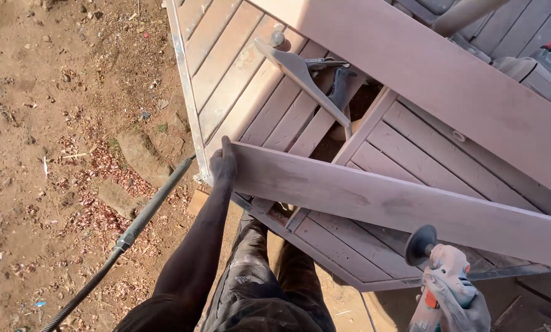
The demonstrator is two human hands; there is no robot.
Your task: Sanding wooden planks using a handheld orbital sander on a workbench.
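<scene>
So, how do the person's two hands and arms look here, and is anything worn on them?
The left hand is bare, and the forearm behind it is bare too, with no sleeve up to a dark garment near the shoulder. The right hand wears a light grey work glove, dusty and creased. Only that hand shows at the frame edge; its arm is out of view. No watch or marking is visible.

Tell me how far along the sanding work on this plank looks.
Done: the long plank lies dusty across the slatted wooden table. In hand: the left hand steadies the plank's end, and the right hand holds a sander off its surface. Left: the darker patches on the plank look unworked.
</scene>
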